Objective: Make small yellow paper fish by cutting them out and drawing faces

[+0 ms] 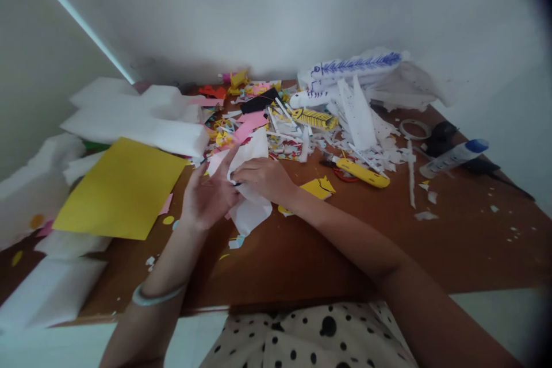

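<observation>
White crumpled sheet of paper (249,192) sits between both hands above the brown wooden table (345,253), its long axis running away from the person. Left hand (206,198) cups its near-left edge; right hand (263,177) pinches it from the right, equally close. No containers show.

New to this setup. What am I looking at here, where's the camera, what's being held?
No machine here: a person works with two bare hands. The one picture comes from a camera on their head, looking forward and down, so the arms enter from below. The left hand and right hand both grip a white paper over a brown table. A yellow sheet lies to the left beside white foam pieces. Behind the hands is a heap of paper scraps. To the right lie a yellow knife, a tape roll and a glue tube.
</observation>
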The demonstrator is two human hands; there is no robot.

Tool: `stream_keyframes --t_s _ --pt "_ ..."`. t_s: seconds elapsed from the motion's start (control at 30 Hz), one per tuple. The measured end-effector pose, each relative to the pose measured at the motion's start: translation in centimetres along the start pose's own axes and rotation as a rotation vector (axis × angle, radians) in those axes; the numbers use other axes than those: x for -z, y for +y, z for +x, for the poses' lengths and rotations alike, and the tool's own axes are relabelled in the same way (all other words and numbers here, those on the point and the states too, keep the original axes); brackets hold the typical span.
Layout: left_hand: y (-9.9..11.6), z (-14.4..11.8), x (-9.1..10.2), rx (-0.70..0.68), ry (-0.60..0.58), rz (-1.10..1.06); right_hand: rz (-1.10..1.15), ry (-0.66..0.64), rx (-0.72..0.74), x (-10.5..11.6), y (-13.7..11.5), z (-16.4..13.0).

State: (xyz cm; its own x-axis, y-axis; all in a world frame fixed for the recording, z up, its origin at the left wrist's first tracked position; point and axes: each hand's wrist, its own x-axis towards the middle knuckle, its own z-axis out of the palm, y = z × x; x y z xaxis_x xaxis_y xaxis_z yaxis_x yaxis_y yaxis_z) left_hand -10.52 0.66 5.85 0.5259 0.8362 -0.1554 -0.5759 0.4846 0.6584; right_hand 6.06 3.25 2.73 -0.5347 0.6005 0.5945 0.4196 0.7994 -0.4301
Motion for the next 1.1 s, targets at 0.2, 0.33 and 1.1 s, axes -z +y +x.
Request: stream_keyframes --t_s 0.2,0.33,1.1 --pt "0.3 -0.2 0.1 -0.052 -0.079 0.143 -0.063 0.036 0.007 2.0 0.6 0.1" --pt "0.3 -0.4 -0.1 -0.024 -0.086 0.196 -0.095 0.024 -0.001 2.4 0.7 -0.1" --pt "0.7 -1.2 -0.6 -0.029 0.01 -0.089 -0.28 0.05 0.275 2.2 0.4 0.0"
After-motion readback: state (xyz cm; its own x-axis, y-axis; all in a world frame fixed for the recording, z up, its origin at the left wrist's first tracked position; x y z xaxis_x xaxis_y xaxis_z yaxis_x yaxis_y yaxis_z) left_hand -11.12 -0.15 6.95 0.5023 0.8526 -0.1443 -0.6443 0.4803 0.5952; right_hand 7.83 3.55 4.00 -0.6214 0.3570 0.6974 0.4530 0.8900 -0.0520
